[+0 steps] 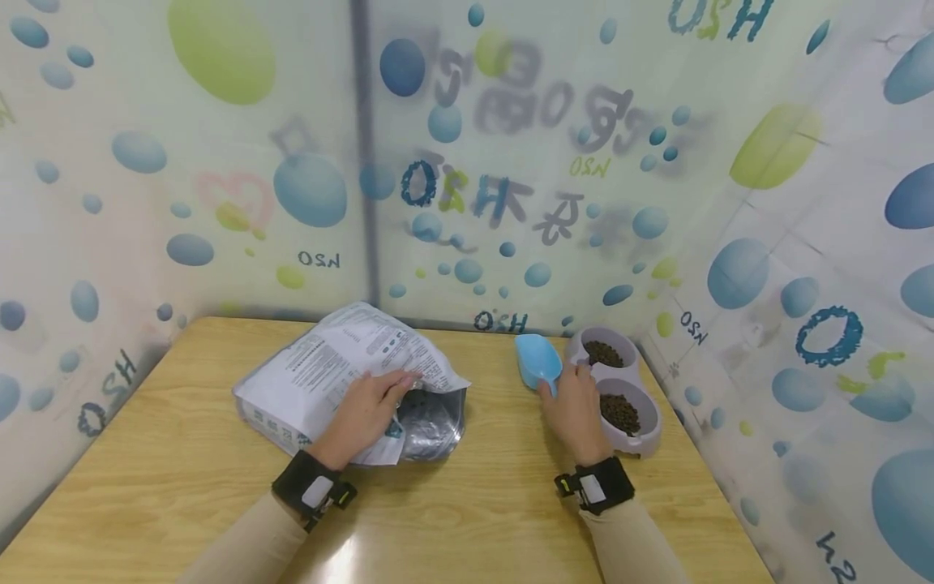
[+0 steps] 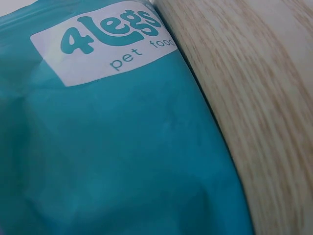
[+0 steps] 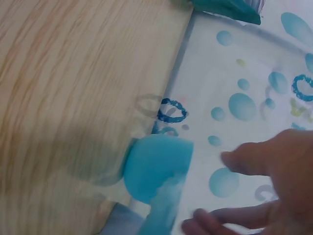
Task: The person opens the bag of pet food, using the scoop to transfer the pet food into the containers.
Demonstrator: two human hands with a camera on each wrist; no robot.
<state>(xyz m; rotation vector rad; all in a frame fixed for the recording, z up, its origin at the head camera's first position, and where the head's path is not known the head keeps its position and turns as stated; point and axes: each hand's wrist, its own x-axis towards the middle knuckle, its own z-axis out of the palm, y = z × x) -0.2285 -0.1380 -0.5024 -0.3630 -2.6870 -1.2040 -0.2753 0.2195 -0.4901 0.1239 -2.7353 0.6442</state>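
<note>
A white and teal bag of pet food lies on its side, its torn mouth facing right and its silvery lining showing. My left hand grips the upper lip of the mouth and holds it raised; dark kibble shows just inside. In the left wrist view the teal front of the bag fills most of the picture, and the hand is out of frame. A light blue scoop lies on the table by the double bowl. Close to its handle is my right hand, with thumb and fingers apart in the right wrist view.
A grey double bowl stands at the right, with brown kibble in both of its compartments. The wooden table meets a patterned wall covering at the back and on both sides.
</note>
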